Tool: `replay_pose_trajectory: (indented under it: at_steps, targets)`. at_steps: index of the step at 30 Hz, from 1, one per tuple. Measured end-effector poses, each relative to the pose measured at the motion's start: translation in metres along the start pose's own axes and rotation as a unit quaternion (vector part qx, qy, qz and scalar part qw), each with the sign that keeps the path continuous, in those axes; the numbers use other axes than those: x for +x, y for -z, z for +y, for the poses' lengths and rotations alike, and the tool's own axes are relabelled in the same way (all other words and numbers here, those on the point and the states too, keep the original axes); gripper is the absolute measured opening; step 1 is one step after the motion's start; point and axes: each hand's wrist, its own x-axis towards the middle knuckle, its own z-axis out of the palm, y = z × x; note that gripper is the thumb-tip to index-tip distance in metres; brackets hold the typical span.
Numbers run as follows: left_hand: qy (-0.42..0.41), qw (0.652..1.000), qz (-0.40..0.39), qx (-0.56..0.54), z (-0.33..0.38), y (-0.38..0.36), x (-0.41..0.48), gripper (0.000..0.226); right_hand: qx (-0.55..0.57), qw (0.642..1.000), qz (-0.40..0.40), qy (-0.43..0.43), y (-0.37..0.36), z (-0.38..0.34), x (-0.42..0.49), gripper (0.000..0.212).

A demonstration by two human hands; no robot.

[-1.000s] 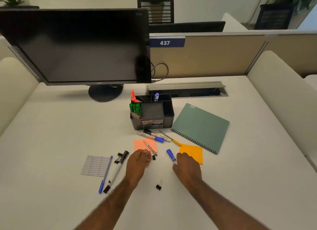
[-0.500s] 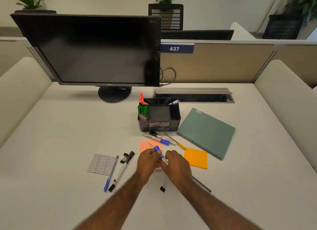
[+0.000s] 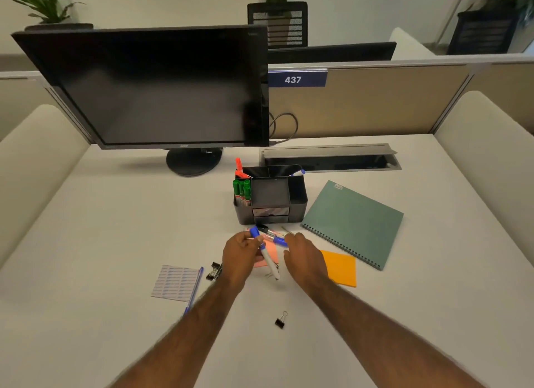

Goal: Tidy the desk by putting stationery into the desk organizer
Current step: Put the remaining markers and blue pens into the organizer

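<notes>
Blue-capped marker (image 3: 270, 265) looks light, hard and smooth. Fingers of the left hand (image 3: 241, 256) pinch it below the cap, near the organizer (image 3: 299, 197). Fingers of the right hand (image 3: 306, 257) are apart.

Left hand (image 3: 241, 256), right hand (image 3: 307, 259) bare; both forearms bare, lightly haired.

The black organizer (image 3: 270, 197) is standing upright on the counter (image 3: 115, 228), carrying green markers (image 3: 242, 189) in its left compartment. A blue-capped white marker (image 3: 264, 251) is being pinched in the left grip (image 3: 241, 256), tilting cap-up over a pink sticky pad (image 3: 270, 256). More markers (image 3: 273, 234) are lying just in front of the organizer. A blue pen (image 3: 194, 289) is lying beside a label sheet (image 3: 173, 282), and a lone binder clip (image 3: 280, 321) is sitting nearer the person.
</notes>
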Motion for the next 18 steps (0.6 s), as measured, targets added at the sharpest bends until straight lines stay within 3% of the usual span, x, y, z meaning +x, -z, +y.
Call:
replay_pose_trajectory:
  at_steps: [11, 18]
  targets:
    - [-0.190, 0.981, -0.019, 0.009, 0.115, -0.006, 0.034, 0.014, -0.001, 1.000, -0.008, -0.003, -0.009, 0.009, 0.020, 0.042]
    - [-0.247, 0.969, 0.000, -0.001, 0.172, -0.024, 0.072, 0.026, -0.033, 0.999, -0.013, 0.011, -0.015, 0.016, 0.015, 0.029]
